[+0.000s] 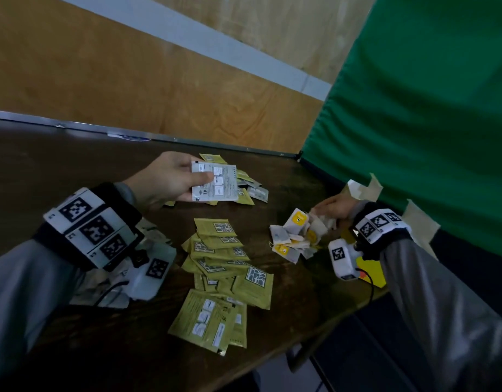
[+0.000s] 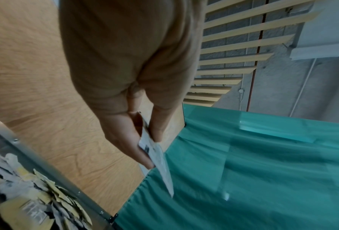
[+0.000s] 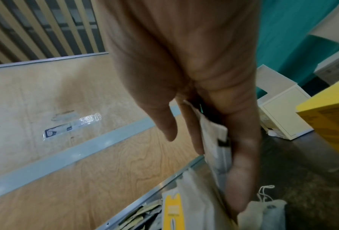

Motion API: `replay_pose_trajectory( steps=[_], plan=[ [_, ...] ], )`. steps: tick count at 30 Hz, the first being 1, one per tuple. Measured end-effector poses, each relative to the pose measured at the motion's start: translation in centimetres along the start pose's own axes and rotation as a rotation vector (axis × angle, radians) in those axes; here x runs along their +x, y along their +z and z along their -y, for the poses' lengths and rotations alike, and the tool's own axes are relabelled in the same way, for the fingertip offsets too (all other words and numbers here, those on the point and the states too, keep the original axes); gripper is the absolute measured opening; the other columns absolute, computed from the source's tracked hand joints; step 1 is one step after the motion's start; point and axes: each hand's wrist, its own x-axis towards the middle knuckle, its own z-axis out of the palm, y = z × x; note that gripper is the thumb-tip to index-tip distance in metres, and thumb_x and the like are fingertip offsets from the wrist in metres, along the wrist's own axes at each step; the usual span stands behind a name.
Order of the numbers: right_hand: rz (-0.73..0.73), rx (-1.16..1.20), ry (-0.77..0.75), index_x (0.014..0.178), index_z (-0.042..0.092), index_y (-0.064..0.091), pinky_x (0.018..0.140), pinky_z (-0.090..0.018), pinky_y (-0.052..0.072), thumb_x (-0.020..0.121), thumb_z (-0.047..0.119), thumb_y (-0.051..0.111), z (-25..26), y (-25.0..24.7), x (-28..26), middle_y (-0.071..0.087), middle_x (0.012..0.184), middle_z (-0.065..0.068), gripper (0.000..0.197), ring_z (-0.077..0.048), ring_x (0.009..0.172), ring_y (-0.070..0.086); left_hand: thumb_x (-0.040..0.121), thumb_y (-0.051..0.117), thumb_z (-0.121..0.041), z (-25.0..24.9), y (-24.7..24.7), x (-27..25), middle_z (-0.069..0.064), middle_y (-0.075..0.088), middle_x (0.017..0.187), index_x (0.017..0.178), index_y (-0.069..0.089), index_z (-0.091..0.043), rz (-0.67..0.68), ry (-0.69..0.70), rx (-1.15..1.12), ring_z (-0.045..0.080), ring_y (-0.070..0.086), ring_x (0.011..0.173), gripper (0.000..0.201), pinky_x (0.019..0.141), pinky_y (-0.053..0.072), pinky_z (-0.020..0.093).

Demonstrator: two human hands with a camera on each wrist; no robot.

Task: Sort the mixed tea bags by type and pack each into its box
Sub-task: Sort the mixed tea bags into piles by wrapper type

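Note:
My left hand (image 1: pixel 176 181) holds a stack of white sachets (image 1: pixel 214 182) above the far part of the dark table (image 1: pixel 60 171), thumb on top; the left wrist view shows the white sachets (image 2: pixel 158 157) edge-on, pinched between thumb and fingers. My right hand (image 1: pixel 333 207) grips a bunch of white tea bags with yellow tags (image 1: pixel 299 222) over a small heap of the same bags (image 1: pixel 289 246); in the right wrist view its fingers (image 3: pixel 241 175) clasp the paper bags (image 3: pixel 215 140). Olive-yellow sachets (image 1: pixel 230 261) lie fanned in the table's middle.
More mixed sachets (image 1: pixel 248 189) lie beyond my left hand. An open white box (image 3: pixel 280 115) and a yellow box (image 3: pixel 329 121) stand at the table's right end, by the green curtain (image 1: pixel 427 108). Silvery wrappers (image 1: pixel 114 278) sit under my left wrist. A plywood wall (image 1: pixel 131 80) backs the table.

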Motion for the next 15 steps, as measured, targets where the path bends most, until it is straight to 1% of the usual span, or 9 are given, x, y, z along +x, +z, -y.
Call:
replay_pose_trajectory(
  steps=[2,3,4,6,8,10,12,13,15],
  plan=[
    [-0.019,0.122,0.047,0.105,0.001,0.065,0.081,-0.047,0.054,0.086,0.034,0.064,-0.5,-0.3,1.1,0.065,0.097,-0.019,0.038,-0.037,0.088,0.064,0.091,0.057,-0.003,0.1,0.1,0.0,0.007,0.067,0.087,0.097,0.06,-0.007,0.014,-0.006,-0.013,0.003,0.068,0.055,0.007,0.048,0.054,0.017],
    [-0.037,0.186,0.058,0.1,-0.001,0.064,0.078,-0.046,0.053,0.087,0.031,0.063,-0.3,-0.3,1.0,0.064,0.091,-0.02,0.035,-0.035,0.08,0.063,0.091,0.057,-0.003,0.1,0.1,0.0,0.007,0.067,0.087,0.095,0.06,-0.007,0.019,-0.008,-0.017,0.004,0.068,0.056,0.006,0.049,0.054,0.017],
    [-0.067,0.248,0.052,0.095,-0.001,0.063,0.069,-0.042,0.053,0.089,0.026,0.062,0.0,-0.2,0.4,0.062,0.088,-0.019,0.027,-0.033,0.072,0.061,0.091,0.058,-0.003,0.2,0.2,0.0,0.007,0.067,0.087,0.094,0.06,-0.008,0.022,-0.01,-0.018,0.004,0.069,0.056,0.006,0.049,0.054,0.018],
    [-0.123,0.34,0.007,0.095,0.004,0.063,0.049,-0.032,0.052,0.092,0.01,0.055,0.7,-0.2,-0.7,0.059,0.095,-0.019,0.01,-0.03,0.072,0.059,0.09,0.058,-0.004,0.3,0.2,0.1,0.008,0.067,0.087,0.094,0.06,-0.009,0.018,-0.015,-0.016,0.006,0.069,0.057,0.007,0.049,0.055,0.018],
    [-0.17,0.427,-0.071,0.103,0.012,0.062,0.041,-0.029,0.054,0.094,-0.003,0.044,0.9,-0.5,-0.9,0.054,0.116,-0.018,0.026,-0.035,0.089,0.061,0.09,0.059,-0.004,0.4,0.1,0.2,0.007,0.067,0.088,0.096,0.06,-0.009,0.011,-0.018,-0.009,0.008,0.069,0.061,0.007,0.049,0.055,0.018],
    [-0.237,0.508,-0.168,0.114,0.016,0.057,0.041,-0.029,0.055,0.092,-0.008,0.044,1.2,-0.5,-1.3,0.049,0.128,-0.018,0.035,-0.036,0.096,0.059,0.091,0.058,-0.004,0.4,0.1,0.3,0.008,0.067,0.089,0.096,0.06,-0.009,0.008,-0.018,-0.014,0.009,0.068,0.064,0.008,0.05,0.055,0.018],
    [-0.256,0.619,-0.26,0.13,0.015,0.044,0.044,-0.032,0.056,0.088,-0.01,0.051,1.8,-0.4,-2.0,0.049,0.125,-0.014,0.05,-0.033,0.091,0.059,0.092,0.057,-0.003,0.5,0.0,0.3,0.008,0.067,0.089,0.098,0.06,-0.009,0.012,-0.015,-0.021,0.008,0.07,0.062,0.009,0.051,0.056,0.019],
    [-0.218,0.676,-0.295,0.135,0.013,0.039,0.046,-0.033,0.057,0.086,-0.01,0.055,2.2,-0.3,-2.6,0.051,0.122,-0.014,0.056,-0.031,0.087,0.061,0.092,0.056,-0.003,0.6,0.0,0.3,0.008,0.068,0.09,0.101,0.06,-0.008,0.012,-0.013,-0.014,0.009,0.07,0.064,0.012,0.052,0.056,0.019],
    [-0.097,0.714,-0.346,0.131,0.004,0.044,0.051,-0.029,0.058,0.084,-0.003,0.062,3.4,0.2,-4.1,0.061,0.115,-0.016,0.051,-0.023,0.08,0.064,0.092,0.056,-0.003,0.8,0.0,0.4,0.007,0.068,0.092,0.11,0.059,-0.007,0.017,-0.007,0.005,0.013,0.068,0.075,0.018,0.056,0.058,0.021]
  ],
)
